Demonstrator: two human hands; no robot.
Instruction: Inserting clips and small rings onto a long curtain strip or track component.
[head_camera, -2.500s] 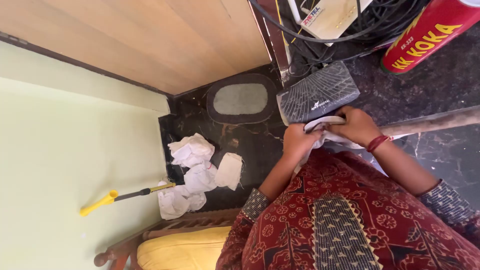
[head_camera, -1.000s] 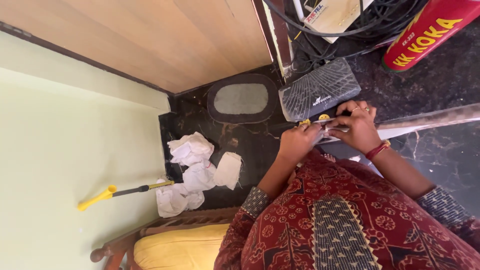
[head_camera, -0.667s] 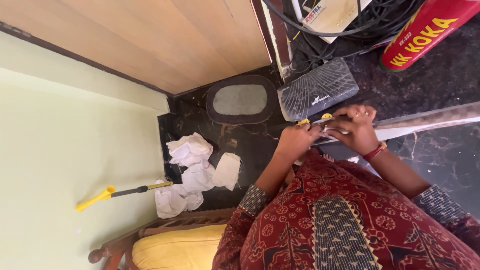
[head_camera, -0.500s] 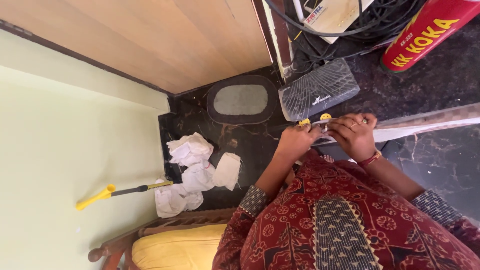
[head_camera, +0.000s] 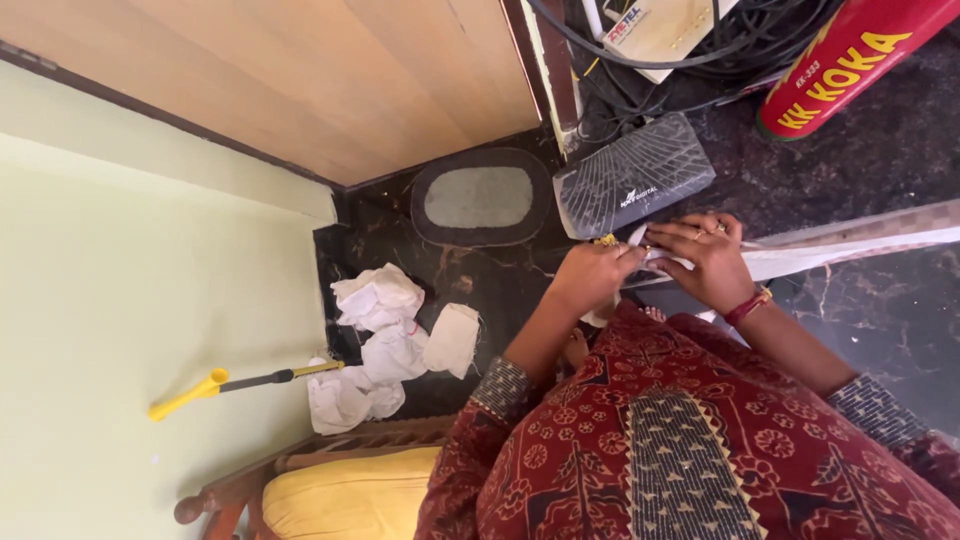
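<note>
Wall (head_camera: 120, 260) of pale green fills the left side, with a light wooden door (head_camera: 330, 70) above it. Dark marble floor (head_camera: 880, 300) runs below, carrying an oval grey mat (head_camera: 478, 197) and a heap of crumpled white cloths (head_camera: 385, 345) beside a yellow-handled tool (head_camera: 235, 385). At the top right a red cylinder (head_camera: 850, 55) lies near tangled black cables (head_camera: 720, 50) and a dark, ribbed set-top box (head_camera: 632, 175).

Just below that box, the person's left hand (head_camera: 588, 275) and right hand (head_camera: 705, 262) meet over a small white cloth (head_camera: 655, 262). Each grip is closed, fingers pinching the cloth, which lies between the two hands at the edge of a patterned ledge (head_camera: 860, 235). The right wrist wears a red bangle (head_camera: 750, 305).
</note>
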